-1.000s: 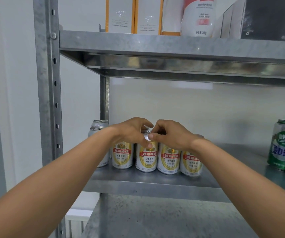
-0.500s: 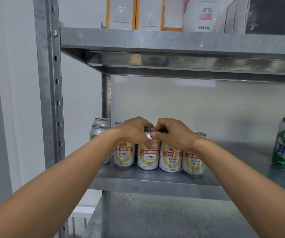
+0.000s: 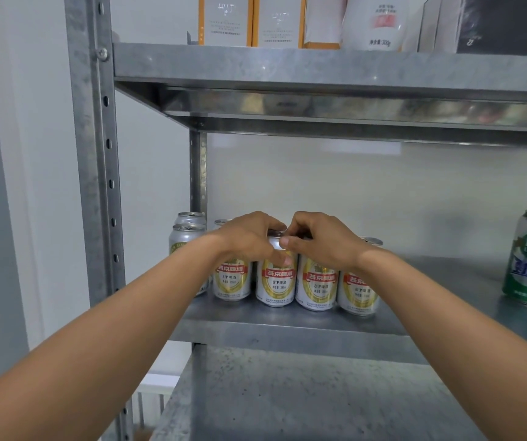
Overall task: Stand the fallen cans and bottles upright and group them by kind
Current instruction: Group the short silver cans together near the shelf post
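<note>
Your left hand (image 3: 249,241) and right hand (image 3: 322,245) both had fingers curled tight on the rim of one upright white-and-gold can (image 3: 276,283) on the shelf (image 3: 287,332).

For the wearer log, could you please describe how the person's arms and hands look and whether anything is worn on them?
The left forearm and right forearm are bare, with no sleeve in view. The left hand and right hand wear no gloves; no watch, bracelet or ring shows on the sides visible.
</note>
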